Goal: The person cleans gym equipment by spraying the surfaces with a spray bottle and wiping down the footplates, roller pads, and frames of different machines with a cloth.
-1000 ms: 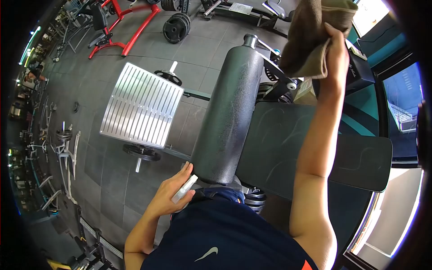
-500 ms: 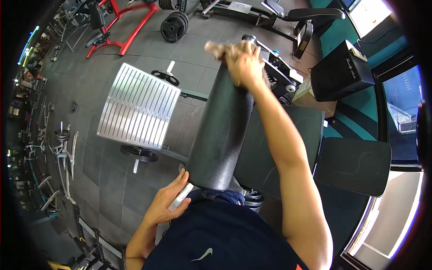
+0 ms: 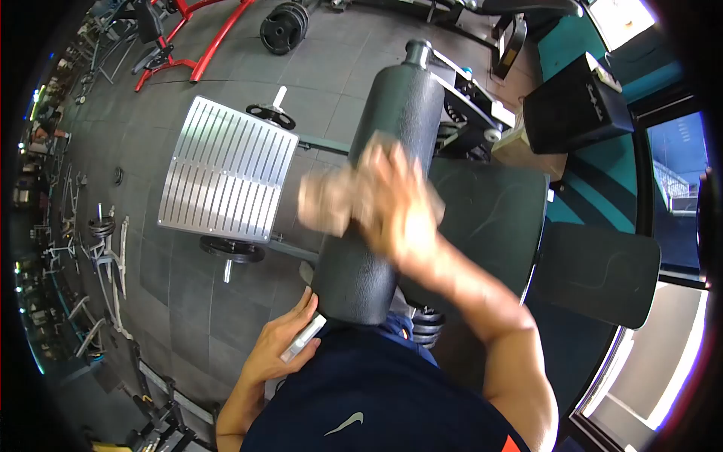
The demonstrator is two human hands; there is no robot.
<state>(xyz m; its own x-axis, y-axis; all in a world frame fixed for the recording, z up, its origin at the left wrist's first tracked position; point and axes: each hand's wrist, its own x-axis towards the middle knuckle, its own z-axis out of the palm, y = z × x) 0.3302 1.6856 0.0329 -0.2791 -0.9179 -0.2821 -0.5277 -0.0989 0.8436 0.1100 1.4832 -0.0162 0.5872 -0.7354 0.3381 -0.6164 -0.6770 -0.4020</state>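
Right hand (image 3: 395,215), blurred, presses a cloth (image 3: 327,200) clamped in its fingers on the roller pad (image 3: 380,188) mid-length. Left hand (image 3: 282,343) grips a spray bottle (image 3: 303,338) near the pad's near end; open floor (image 3: 196,286) lies left.

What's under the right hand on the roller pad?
A brownish cloth, blurred, pressed by the right hand onto the black roller pad. The pad surface beneath them is covered.

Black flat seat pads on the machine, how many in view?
2: one large black flat pad beside the black cylindrical roller pad, one smaller black flat pad to its right. More may be hidden.
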